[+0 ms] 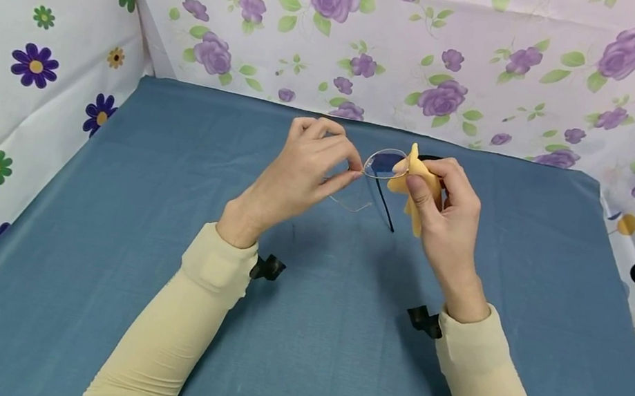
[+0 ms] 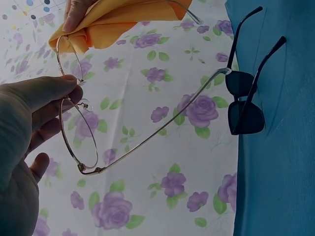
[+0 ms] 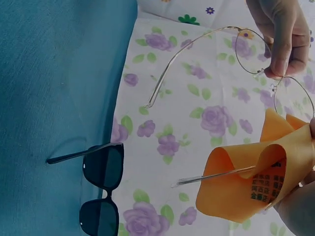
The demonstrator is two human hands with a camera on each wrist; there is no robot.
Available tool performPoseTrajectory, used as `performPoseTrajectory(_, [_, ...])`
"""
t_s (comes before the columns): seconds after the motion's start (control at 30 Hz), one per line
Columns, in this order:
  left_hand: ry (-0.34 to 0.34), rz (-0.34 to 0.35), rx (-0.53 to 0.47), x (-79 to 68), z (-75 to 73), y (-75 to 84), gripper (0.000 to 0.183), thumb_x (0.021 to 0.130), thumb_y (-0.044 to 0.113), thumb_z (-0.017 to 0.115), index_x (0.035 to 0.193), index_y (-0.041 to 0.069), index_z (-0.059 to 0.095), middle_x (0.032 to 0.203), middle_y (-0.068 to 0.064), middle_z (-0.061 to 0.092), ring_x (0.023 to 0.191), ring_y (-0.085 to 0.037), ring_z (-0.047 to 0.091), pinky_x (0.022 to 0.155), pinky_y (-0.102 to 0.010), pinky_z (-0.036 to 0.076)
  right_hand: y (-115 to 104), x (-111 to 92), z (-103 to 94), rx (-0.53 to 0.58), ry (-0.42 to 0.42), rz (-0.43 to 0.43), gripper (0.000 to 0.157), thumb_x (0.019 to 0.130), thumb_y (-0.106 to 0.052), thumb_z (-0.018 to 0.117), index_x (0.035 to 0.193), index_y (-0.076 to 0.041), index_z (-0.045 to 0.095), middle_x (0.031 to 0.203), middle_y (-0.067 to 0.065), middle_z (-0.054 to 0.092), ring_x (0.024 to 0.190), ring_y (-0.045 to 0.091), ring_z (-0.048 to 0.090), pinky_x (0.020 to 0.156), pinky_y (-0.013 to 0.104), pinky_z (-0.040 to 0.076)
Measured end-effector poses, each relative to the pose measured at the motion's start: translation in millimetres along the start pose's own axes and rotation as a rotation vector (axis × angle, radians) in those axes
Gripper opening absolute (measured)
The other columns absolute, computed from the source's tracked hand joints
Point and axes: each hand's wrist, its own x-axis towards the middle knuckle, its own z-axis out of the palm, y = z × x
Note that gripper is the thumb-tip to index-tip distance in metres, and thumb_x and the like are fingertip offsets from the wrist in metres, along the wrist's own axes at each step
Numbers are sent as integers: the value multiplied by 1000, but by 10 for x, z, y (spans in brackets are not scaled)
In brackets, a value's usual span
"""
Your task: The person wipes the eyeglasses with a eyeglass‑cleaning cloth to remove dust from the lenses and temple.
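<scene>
Thin gold wire-rimmed eyeglasses (image 1: 369, 163) are held up over the table between both hands. My left hand (image 1: 309, 163) pinches them at the bridge with thumb and fingertips, as the left wrist view shows. My right hand (image 1: 451, 210) grips a yellow-orange cleaning cloth (image 3: 236, 160) with dark printed lettering, folded over the lens on that side. One temple arm of the glasses (image 2: 147, 140) extends free; the tip of the other pokes out from the cloth's folds. The covered part of the far lens is hidden.
Black sunglasses (image 2: 247, 118) with dark lenses lie on the blue tablecloth (image 1: 290, 361) behind the hands, their arms unfolded. A floral sheet (image 1: 258, 27) hangs along the far edge. Dark wrist mounts (image 1: 268, 267) sit by both cream sleeves.
</scene>
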Motion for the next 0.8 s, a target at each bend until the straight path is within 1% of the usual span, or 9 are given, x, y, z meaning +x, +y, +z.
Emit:
performPoseTrajectory(0.1, [16,22,37,2,-3,-4,6,99,14,75,95,11,71,92,-1,70,109,-26,55,100,-53,32,-4,7,-5,-13,-14,-7,14,101,-7,67,112,1,71,101,7,64,76,25,60,62,30,55])
performPoseTrajectory(0.23, [70,57,70,13,-26,4,7,98,13,76,93,11,70,91,-2,71,107,-26,56,99,-54,33,12,6,-11,-44,-22,-25,14,100,-5,66,112,1,71,102,8,65,87,18,59,70,28,52])
performPoseTrajectory(0.33, [107,68,58,19,-51,9,7,97,11,76,93,10,70,90,-3,72,105,-27,57,99,-54,33,24,-6,-5,-47,-15,-10,18,100,-10,67,113,1,71,102,7,66,90,17,58,75,27,48])
performPoseTrajectory(0.4, [118,64,50,15,-64,6,6,98,12,75,94,9,70,90,-3,73,104,-27,58,100,-54,33,50,-14,2,-24,-13,0,23,101,-17,67,113,3,70,103,8,66,90,18,58,76,27,48])
performPoseTrajectory(0.47, [120,59,45,10,-70,-2,6,99,12,73,95,9,70,90,-4,74,104,-27,58,101,-54,32,64,-25,11,-8,-12,20,27,101,-20,67,114,3,70,103,7,66,90,19,60,77,27,49])
performPoseTrajectory(0.57, [110,55,55,4,-75,-2,7,100,13,73,95,9,71,90,-3,74,104,-27,58,101,-54,32,70,-23,18,14,-3,41,28,102,-21,68,114,4,70,104,7,67,89,20,63,77,26,51])
performPoseTrajectory(0.7, [77,59,87,4,-62,13,7,99,15,75,94,11,72,91,-2,72,106,-26,58,101,-55,31,29,-4,15,25,4,53,20,102,-13,68,114,3,69,104,8,69,84,21,66,73,28,55])
performPoseTrajectory(0.8, [63,57,112,-2,-46,22,9,99,17,75,93,12,72,91,-1,71,108,-25,59,102,-56,31,21,-8,8,24,-1,51,19,102,-13,67,113,3,69,104,8,69,84,21,65,73,29,53])
